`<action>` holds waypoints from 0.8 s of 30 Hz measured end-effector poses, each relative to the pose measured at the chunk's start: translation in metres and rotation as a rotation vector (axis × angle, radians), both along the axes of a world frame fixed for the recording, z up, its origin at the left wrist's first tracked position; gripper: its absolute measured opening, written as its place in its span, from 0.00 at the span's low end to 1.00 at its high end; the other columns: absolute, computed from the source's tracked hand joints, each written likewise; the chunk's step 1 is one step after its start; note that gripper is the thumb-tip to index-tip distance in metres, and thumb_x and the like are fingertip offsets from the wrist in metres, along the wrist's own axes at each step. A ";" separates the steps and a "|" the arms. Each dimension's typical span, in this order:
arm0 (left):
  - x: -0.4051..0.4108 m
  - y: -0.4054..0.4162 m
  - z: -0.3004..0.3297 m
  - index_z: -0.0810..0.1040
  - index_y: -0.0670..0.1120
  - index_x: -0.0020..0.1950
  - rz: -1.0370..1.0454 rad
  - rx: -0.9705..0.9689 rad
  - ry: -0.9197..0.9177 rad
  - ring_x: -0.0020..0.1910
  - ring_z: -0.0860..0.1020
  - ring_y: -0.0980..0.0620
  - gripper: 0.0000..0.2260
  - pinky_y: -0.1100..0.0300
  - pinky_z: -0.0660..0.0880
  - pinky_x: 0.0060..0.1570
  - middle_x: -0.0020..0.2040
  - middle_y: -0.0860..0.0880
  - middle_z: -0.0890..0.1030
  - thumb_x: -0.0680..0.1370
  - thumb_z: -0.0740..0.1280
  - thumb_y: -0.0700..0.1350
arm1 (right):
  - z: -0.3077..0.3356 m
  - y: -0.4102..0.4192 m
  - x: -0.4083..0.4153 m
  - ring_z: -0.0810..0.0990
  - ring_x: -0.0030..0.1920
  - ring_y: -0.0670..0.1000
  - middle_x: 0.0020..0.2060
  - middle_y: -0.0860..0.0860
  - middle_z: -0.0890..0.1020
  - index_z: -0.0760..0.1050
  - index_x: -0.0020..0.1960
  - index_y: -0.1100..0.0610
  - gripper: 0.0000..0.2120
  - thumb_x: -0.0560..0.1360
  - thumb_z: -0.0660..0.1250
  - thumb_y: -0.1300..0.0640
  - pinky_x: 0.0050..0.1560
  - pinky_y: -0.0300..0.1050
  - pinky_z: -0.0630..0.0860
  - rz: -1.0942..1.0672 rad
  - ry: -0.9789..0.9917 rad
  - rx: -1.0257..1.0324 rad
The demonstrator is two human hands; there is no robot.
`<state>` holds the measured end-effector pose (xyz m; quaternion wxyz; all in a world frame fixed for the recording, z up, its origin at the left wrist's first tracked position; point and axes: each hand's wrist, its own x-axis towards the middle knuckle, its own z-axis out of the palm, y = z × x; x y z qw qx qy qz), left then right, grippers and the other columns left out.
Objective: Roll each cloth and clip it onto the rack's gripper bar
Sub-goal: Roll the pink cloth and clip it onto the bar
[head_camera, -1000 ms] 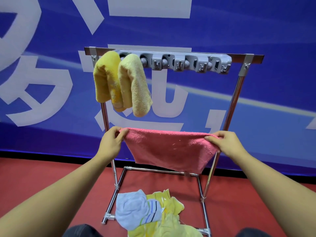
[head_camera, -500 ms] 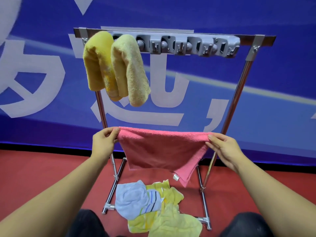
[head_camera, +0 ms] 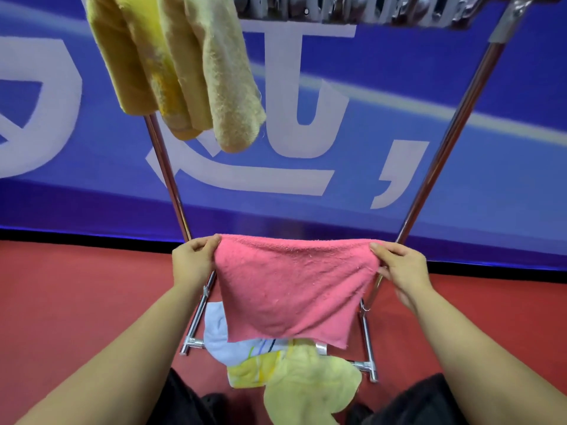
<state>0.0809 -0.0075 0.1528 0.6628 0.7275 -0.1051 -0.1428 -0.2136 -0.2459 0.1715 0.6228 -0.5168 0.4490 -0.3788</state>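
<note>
A pink cloth (head_camera: 291, 289) hangs flat between my hands, low in front of the rack. My left hand (head_camera: 191, 262) pinches its top left corner and my right hand (head_camera: 402, 268) pinches its top right corner. High at the frame's top edge runs the grey gripper bar (head_camera: 352, 10), partly cut off. Two rolled yellow cloths (head_camera: 175, 65) hang from its left end. On the floor inside the rack's base lies a pile of loose cloths: a pale blue one (head_camera: 221, 338), a striped yellow one (head_camera: 248, 369) and a light green one (head_camera: 310, 384).
The chrome rack has a left post (head_camera: 167, 173), a right post (head_camera: 441, 148) and floor feet (head_camera: 368, 366). Behind it stands a blue banner wall (head_camera: 491, 133) with white letters. The floor (head_camera: 76, 302) is red. My dark-trousered knees show at the bottom edge.
My hands have lowered the pink cloth toward the floor pile, and it now hangs flatter and squarer. The view has tilted down, so the gripper bar sits at the top edge.
</note>
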 end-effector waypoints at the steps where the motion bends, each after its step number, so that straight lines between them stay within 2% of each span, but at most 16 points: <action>1: -0.003 -0.004 -0.001 0.87 0.42 0.46 0.017 -0.012 0.045 0.29 0.77 0.59 0.07 0.53 0.80 0.44 0.28 0.55 0.82 0.77 0.75 0.46 | -0.001 0.000 0.002 0.82 0.33 0.40 0.39 0.51 0.85 0.84 0.50 0.61 0.05 0.74 0.74 0.65 0.33 0.34 0.79 0.005 -0.001 0.023; 2: -0.008 -0.008 0.000 0.86 0.39 0.47 0.020 -0.019 0.094 0.24 0.73 0.59 0.08 0.57 0.78 0.38 0.24 0.55 0.78 0.77 0.75 0.44 | -0.001 0.001 0.005 0.83 0.33 0.41 0.40 0.53 0.85 0.83 0.49 0.61 0.04 0.74 0.74 0.65 0.32 0.35 0.80 0.004 0.006 0.038; 4: -0.018 -0.018 0.001 0.85 0.36 0.47 0.005 -0.065 0.184 0.23 0.69 0.56 0.08 0.62 0.74 0.29 0.23 0.52 0.72 0.77 0.75 0.42 | -0.002 0.005 0.011 0.82 0.35 0.45 0.41 0.55 0.85 0.83 0.49 0.62 0.04 0.74 0.75 0.64 0.33 0.37 0.82 -0.006 0.023 0.056; 7: -0.035 -0.032 0.007 0.84 0.37 0.43 -0.028 -0.121 0.260 0.26 0.66 0.52 0.06 0.64 0.72 0.25 0.24 0.50 0.70 0.77 0.75 0.39 | 0.001 0.013 0.024 0.82 0.39 0.49 0.44 0.55 0.86 0.84 0.48 0.61 0.03 0.74 0.75 0.62 0.38 0.41 0.84 0.024 0.023 0.067; 9: -0.048 -0.041 0.013 0.84 0.38 0.45 -0.064 -0.140 0.296 0.24 0.67 0.55 0.05 0.64 0.74 0.26 0.27 0.49 0.71 0.77 0.75 0.39 | 0.003 0.022 0.034 0.82 0.41 0.49 0.45 0.55 0.86 0.84 0.47 0.60 0.03 0.75 0.75 0.61 0.42 0.45 0.85 0.057 0.040 0.038; 13: -0.080 -0.058 0.022 0.82 0.36 0.48 -0.190 -0.190 0.330 0.24 0.68 0.58 0.04 0.66 0.74 0.28 0.26 0.51 0.70 0.79 0.72 0.37 | 0.007 0.041 0.051 0.85 0.44 0.49 0.45 0.53 0.88 0.85 0.44 0.58 0.02 0.74 0.76 0.60 0.42 0.45 0.85 0.099 0.050 -0.027; 17: -0.104 -0.068 0.025 0.82 0.38 0.46 -0.275 -0.222 0.334 0.26 0.73 0.61 0.05 0.65 0.80 0.33 0.26 0.53 0.76 0.81 0.69 0.38 | 0.004 0.056 0.064 0.86 0.48 0.51 0.45 0.54 0.88 0.85 0.46 0.56 0.01 0.75 0.75 0.60 0.48 0.48 0.84 0.151 0.038 -0.056; 21: -0.113 -0.072 0.025 0.85 0.40 0.48 -0.333 -0.231 0.329 0.38 0.76 0.51 0.06 0.59 0.81 0.44 0.40 0.43 0.78 0.80 0.71 0.41 | 0.004 0.063 0.072 0.86 0.52 0.54 0.46 0.55 0.88 0.85 0.50 0.56 0.04 0.78 0.71 0.62 0.55 0.55 0.84 0.211 0.028 -0.079; 24: -0.114 -0.075 0.025 0.87 0.41 0.47 -0.337 -0.220 0.316 0.41 0.81 0.49 0.05 0.50 0.83 0.52 0.43 0.40 0.83 0.78 0.74 0.42 | 0.004 0.066 0.074 0.87 0.51 0.53 0.44 0.52 0.88 0.85 0.50 0.56 0.04 0.77 0.72 0.61 0.56 0.58 0.83 0.223 0.060 -0.141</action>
